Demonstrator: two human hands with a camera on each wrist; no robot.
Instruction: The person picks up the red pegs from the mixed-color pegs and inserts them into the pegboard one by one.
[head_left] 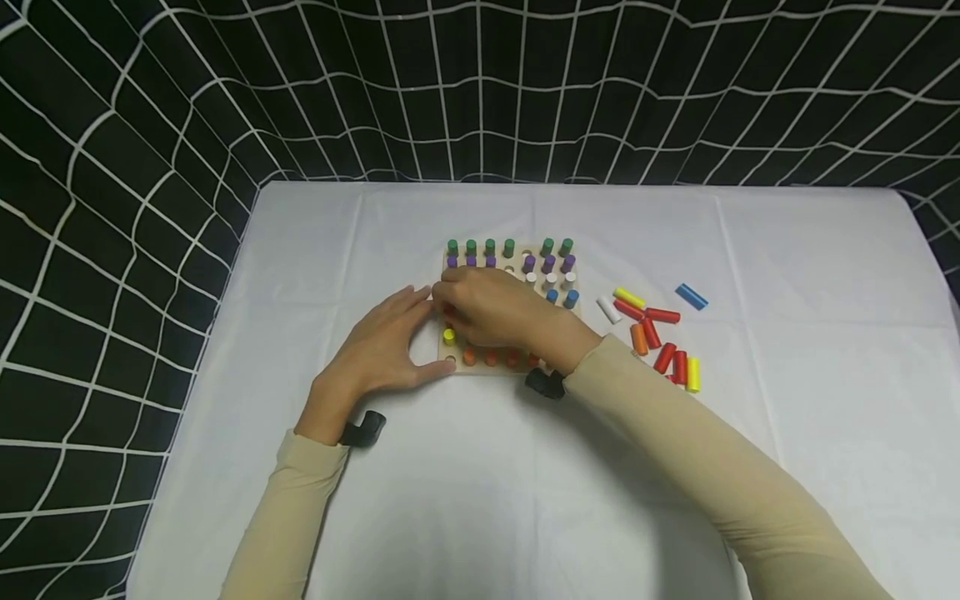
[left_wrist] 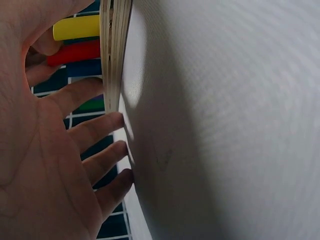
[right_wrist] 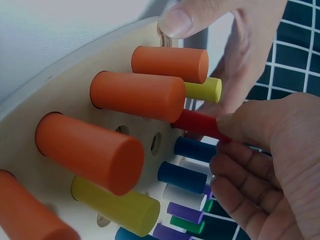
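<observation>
A wooden pegboard (right_wrist: 75, 82) lies on the table, holding rows of green (head_left: 509, 247), purple, white, blue, yellow (head_left: 449, 337) and orange pegs (right_wrist: 137, 95). My right hand (head_left: 498, 308) reaches over its left side, pinching a red peg (right_wrist: 197, 124) between thumb and fingers. That peg stands at the board between a yellow peg and a blue peg (right_wrist: 195, 149); whether it is fully seated I cannot tell. My left hand (head_left: 378, 342) is spread along the left edge, with its thumb touching the near left corner by an unfilled hole and its fingers straight.
Right of the board lie loose pegs: several red (head_left: 663, 316), a white (head_left: 609, 310), an orange (head_left: 639, 339), a blue (head_left: 692, 296) and two yellow (head_left: 693, 375). A white cloth (head_left: 450, 483) covers the table. White netting (head_left: 480, 83) over black hangs behind and at the sides.
</observation>
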